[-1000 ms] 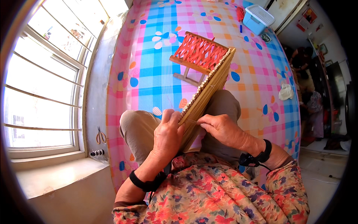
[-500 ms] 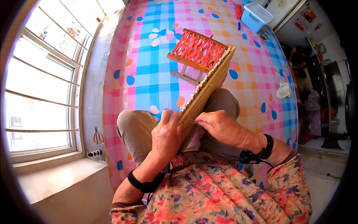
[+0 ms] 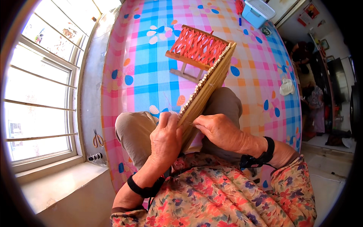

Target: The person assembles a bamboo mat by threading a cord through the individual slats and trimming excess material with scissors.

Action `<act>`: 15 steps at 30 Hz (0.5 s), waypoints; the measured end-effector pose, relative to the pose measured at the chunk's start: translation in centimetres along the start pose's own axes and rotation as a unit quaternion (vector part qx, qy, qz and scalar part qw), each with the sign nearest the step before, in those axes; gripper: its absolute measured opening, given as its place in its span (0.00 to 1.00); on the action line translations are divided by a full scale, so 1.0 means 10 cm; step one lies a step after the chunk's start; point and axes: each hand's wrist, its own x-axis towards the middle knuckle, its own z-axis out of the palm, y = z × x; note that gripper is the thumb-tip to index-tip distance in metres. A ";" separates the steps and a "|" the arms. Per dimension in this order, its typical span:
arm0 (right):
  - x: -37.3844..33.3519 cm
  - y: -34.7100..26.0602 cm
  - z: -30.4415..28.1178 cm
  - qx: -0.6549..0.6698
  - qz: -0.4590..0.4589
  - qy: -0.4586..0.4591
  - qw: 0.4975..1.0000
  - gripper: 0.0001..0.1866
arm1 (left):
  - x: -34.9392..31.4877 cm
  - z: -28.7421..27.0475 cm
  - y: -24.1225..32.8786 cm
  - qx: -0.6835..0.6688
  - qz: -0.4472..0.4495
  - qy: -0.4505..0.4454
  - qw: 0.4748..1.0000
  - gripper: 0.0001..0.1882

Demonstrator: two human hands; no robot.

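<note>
A stiff panel of pale yellow plant stalks [image 3: 212, 84], laid side by side with their cut ends in a row, slants up from my lap between my knees. My left hand [image 3: 166, 135] grips its near end, fingers curled over the left edge. On the right face, my right hand [image 3: 216, 130] is closed in a pinch, fingertips close against the stalks. A thin strand or needle shows at those fingertips, too fine to tell which. The panel's far end overlaps the right side of a wooden stool with a red woven strap seat [image 3: 198, 46].
Scissors [image 3: 97, 140] and a black-and-white coil [image 3: 95, 156] lie on the ledge beside the barred window [image 3: 45, 102]. A checked floral sheet [image 3: 253, 109] covers the floor. Farther off are a blue lidded tub [image 3: 254, 16], a white crumpled bag [image 3: 287, 87] and people at the right.
My right fingertips have moved slightly closer to the stalks, and the strand between them looks shorter. My left hand keeps its grip on the panel. The whole view has shifted a little.
</note>
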 end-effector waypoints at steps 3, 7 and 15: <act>-0.01 0.01 0.01 -0.006 -0.007 0.003 1.000 0.06 | 0.00 0.00 0.01 0.004 -0.002 -0.004 1.000 0.15; 0.02 0.00 0.00 -0.013 0.009 -0.026 1.000 0.06 | 0.01 -0.02 0.01 0.004 -0.005 -0.011 1.000 0.15; 0.08 0.02 0.03 -0.005 0.024 -0.046 0.999 0.07 | 0.02 -0.02 -0.02 0.005 0.002 -0.020 1.000 0.15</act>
